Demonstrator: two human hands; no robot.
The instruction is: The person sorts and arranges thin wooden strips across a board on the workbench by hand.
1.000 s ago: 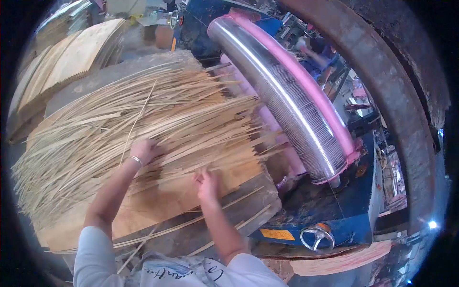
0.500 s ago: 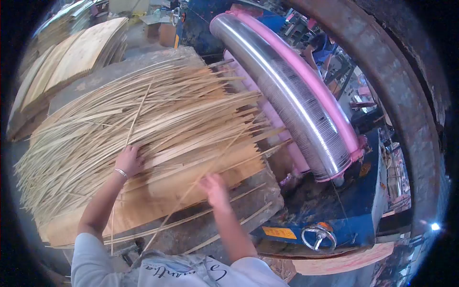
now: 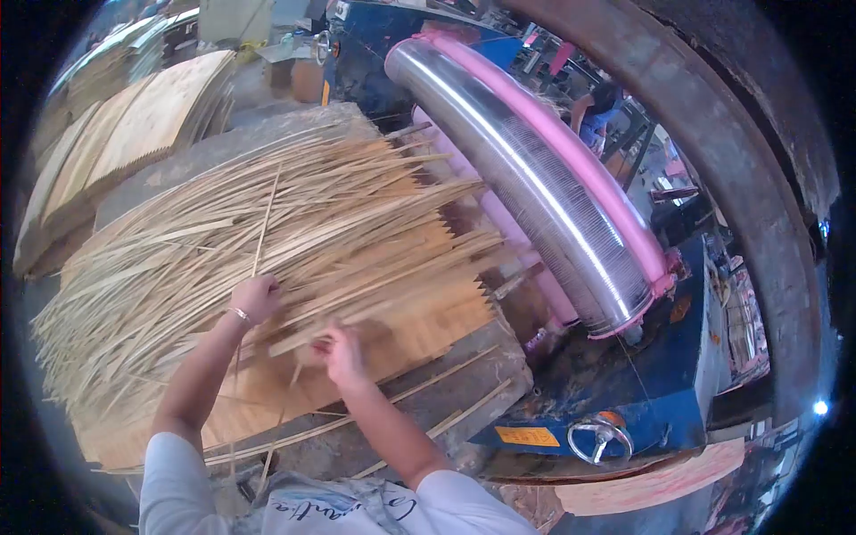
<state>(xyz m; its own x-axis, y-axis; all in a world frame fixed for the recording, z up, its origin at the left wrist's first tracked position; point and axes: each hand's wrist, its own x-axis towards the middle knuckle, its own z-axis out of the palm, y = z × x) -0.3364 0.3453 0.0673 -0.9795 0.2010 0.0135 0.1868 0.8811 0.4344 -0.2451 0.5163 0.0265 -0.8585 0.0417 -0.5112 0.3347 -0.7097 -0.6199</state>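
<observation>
Many thin wood strips point(image 3: 205, 223) lie in a loose layer over a broad veneer sheet point(image 3: 383, 343) with a toothed right edge. My left hand point(image 3: 256, 299), with a bracelet at the wrist, is closed around one long strip point(image 3: 267, 214) that sticks up past the fist and runs down toward my shirt. Just right of it, my right hand point(image 3: 341, 355) has its fingers curled in a pinch above the bare part of the veneer. A second strip point(image 3: 278, 423) slants from near those fingertips toward my body; blur hides the exact grip.
A shiny metal roller point(image 3: 535, 196) with pink rolls along it stands to the right on a blue machine with a handwheel point(image 3: 600, 441). Veneer stacks point(image 3: 152, 107) sit at upper left. A curved rusty beam point(image 3: 749, 160) arches on the right. Another person point(image 3: 596, 116) is behind the roller.
My right hand has moved left, closer to my left hand, and the strip near it no longer reaches across to the roller side. My left hand has shifted slightly right and down with its strip.
</observation>
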